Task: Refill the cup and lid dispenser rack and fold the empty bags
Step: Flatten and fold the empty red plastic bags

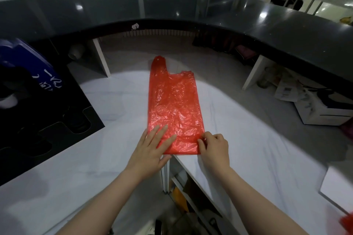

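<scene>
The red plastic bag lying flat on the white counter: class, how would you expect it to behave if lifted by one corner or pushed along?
The red plastic bag looks thin and crinkled, so it would probably droop limply. Its see-through film suggests very little weight. Pushed, it would likely bunch up rather than slide whole, which may be why the left hand presses it flat.

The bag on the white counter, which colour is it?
The bag is translucent red, crinkled all over. The head view, the only one, shows it.

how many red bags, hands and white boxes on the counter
red bag: 1, flat on the white counter
hands: 2, left hand pressing it flat, right hand pinching its near corner
white box: 1
total: 4
</scene>
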A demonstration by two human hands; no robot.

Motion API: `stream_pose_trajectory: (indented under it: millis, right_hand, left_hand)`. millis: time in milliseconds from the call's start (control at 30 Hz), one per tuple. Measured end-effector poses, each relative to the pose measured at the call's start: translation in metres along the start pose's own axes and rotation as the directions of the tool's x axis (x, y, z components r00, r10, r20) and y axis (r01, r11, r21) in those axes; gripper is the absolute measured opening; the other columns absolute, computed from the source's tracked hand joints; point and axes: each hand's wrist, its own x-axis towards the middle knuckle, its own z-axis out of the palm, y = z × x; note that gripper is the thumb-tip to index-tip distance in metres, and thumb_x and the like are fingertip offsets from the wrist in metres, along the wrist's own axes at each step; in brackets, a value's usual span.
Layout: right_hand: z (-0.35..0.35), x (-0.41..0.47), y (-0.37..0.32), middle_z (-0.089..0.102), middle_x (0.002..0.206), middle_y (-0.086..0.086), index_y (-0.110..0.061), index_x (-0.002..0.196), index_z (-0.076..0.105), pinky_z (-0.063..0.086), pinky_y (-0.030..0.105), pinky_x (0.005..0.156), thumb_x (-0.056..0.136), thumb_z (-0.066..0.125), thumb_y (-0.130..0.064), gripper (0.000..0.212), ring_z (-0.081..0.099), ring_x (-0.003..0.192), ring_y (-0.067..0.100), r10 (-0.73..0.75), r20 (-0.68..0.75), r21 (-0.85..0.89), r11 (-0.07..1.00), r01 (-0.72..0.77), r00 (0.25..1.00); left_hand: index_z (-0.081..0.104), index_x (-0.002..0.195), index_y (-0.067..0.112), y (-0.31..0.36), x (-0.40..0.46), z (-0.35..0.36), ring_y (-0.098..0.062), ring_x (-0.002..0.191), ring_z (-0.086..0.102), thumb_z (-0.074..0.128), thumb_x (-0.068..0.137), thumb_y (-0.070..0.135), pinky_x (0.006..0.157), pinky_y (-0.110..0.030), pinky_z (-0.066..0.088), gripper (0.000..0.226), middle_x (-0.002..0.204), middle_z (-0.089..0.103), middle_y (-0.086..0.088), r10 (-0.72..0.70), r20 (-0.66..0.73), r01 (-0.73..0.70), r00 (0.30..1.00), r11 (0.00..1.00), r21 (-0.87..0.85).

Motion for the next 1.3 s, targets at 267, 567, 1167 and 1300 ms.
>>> stream_pose_trajectory:
  millis: [267,567,1167,1300]
  right_hand:
    - [0.004,-0.003,-0.004,0.046,0.095,-0.005,-0.031,0.113,0.046,0.043,0.029,0.077,0.094,0.048,-0.040,0.021,0.051,0.097,0.019,0.080,-0.034,0.041,0.996,-0.079,0.996]
    - [0.001,-0.011,-0.005,0.005,0.160,-0.014,-0.039,0.151,0.012,-0.019,0.041,0.113,0.089,0.014,-0.070,0.069,-0.013,0.144,0.006,-0.401,0.366,-0.244,0.829,0.503,0.840]
    - [-0.005,-0.004,0.006,0.052,0.096,-0.011,-0.015,0.083,0.071,0.033,0.000,0.076,0.088,0.061,-0.020,0.013,0.042,0.102,0.006,0.011,-0.045,0.231,0.973,0.000,0.999]
    - [-0.008,-0.005,0.001,0.053,0.100,-0.011,-0.026,0.086,0.065,0.032,-0.002,0.075,0.087,0.059,-0.026,0.006,0.043,0.106,0.003,0.021,-0.010,0.242,0.970,-0.017,1.000]
  left_hand:
    - [-0.023,0.140,0.044,-0.012,-0.001,0.020,-0.020,0.146,-0.015,0.023,0.092,0.065,0.111,-0.038,-0.018,0.070,0.159,-0.010,0.006,-0.110,0.332,0.104,0.937,0.994,0.034]
    - [0.005,0.151,0.035,-0.015,0.001,0.015,-0.016,0.148,0.002,0.039,0.098,0.045,0.114,-0.027,-0.012,0.063,0.160,0.003,0.007,-0.143,0.284,0.188,0.948,0.973,-0.138]
    - [0.065,0.098,0.034,-0.020,0.002,0.001,0.009,0.082,0.058,0.074,0.082,0.025,0.068,-0.004,0.041,0.020,0.090,0.058,0.025,-0.625,0.150,0.555,0.766,0.525,-0.646]
    - [0.066,0.098,0.029,-0.021,0.003,0.003,0.009,0.080,0.056,0.069,0.086,0.026,0.064,-0.005,0.038,0.013,0.088,0.059,0.021,-0.652,0.147,0.582,0.744,0.525,-0.621]
